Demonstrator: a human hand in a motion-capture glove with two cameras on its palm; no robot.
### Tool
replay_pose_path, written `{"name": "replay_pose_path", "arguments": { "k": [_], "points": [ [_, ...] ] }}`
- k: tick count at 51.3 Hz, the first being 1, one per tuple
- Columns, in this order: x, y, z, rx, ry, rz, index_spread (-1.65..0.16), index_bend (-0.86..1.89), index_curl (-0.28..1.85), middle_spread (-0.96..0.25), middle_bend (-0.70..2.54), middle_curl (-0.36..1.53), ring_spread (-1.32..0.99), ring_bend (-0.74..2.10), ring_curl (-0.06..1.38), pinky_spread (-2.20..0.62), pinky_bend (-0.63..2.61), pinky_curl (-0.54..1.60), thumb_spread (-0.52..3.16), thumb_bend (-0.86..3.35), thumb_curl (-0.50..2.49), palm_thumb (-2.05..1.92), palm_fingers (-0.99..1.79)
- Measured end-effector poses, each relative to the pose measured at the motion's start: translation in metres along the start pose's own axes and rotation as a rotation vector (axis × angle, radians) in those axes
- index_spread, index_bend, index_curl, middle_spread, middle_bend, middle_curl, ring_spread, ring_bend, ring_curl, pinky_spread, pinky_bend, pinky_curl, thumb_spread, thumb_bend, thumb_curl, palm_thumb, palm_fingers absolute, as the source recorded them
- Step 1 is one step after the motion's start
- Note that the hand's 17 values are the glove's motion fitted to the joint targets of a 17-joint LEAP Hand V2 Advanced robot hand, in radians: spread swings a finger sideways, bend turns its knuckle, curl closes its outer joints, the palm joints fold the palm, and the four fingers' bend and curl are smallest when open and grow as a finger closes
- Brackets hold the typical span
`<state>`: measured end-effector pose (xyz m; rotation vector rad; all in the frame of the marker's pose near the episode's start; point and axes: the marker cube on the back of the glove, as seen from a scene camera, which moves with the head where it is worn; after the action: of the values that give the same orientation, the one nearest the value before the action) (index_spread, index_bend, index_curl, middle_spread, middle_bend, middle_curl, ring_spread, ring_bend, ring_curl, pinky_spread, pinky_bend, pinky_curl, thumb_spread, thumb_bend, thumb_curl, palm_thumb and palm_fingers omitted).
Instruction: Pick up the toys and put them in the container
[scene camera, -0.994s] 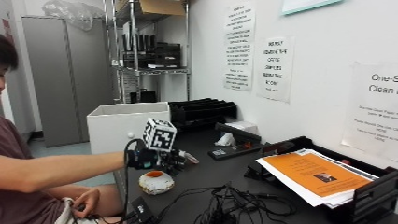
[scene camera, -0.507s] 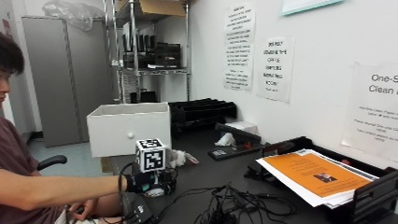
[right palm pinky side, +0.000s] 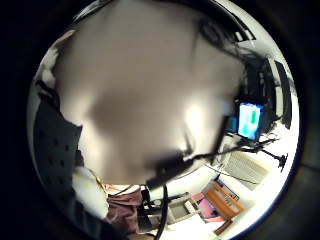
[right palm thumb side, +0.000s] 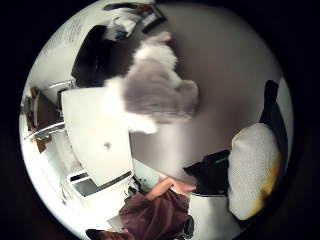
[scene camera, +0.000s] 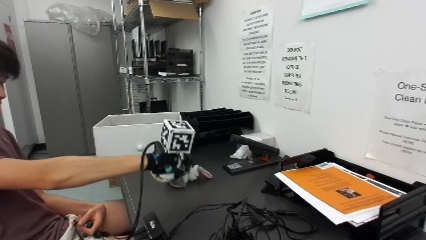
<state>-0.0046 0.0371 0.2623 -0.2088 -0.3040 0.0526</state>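
Probably soft and light, the plush toy (scene camera: 188, 174) just under the right hand (scene camera: 162, 163) looks best pinched mid-body, though whether it is gripped cannot be told.

Wall sheet (scene camera: 405, 117) — reads "One-S…", "Clean…", cut off.

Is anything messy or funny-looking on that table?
A bit. A tangle of black cables sprawls loose across the table, and the paper stack sits tilted in its black tray. The grey-and-white plush toy under the gloved hand isn't in the white container yet.
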Motion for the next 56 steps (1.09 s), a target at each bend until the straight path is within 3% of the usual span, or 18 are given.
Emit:
{"name": "replay_pose_path", "arguments": {
  "k": [14,32,56],
  "points": [
    [-0.07,0.024,-0.125,0.116,0.075,-0.105,-0.28,1.03,0.66,-0.25,1.24,0.73,-0.39,1.34,0.7,-0.39,1.04,0.52,0.65,0.14,0.78,0.55,1.13],
    [-0.151,0.033,-0.215,0.179,0.161,-0.173,-0.25,1.06,0.8,-0.21,1.3,0.79,-0.38,1.4,0.73,-0.4,1.08,0.57,0.49,0.11,0.91,0.55,1.06],
    [-0.295,0.034,-0.253,0.227,0.293,-0.303,-0.25,1.0,0.91,-0.19,1.29,0.82,-0.37,1.41,0.73,-0.4,1.07,0.6,0.41,0.08,1.06,0.55,1.04]
  ]
}}
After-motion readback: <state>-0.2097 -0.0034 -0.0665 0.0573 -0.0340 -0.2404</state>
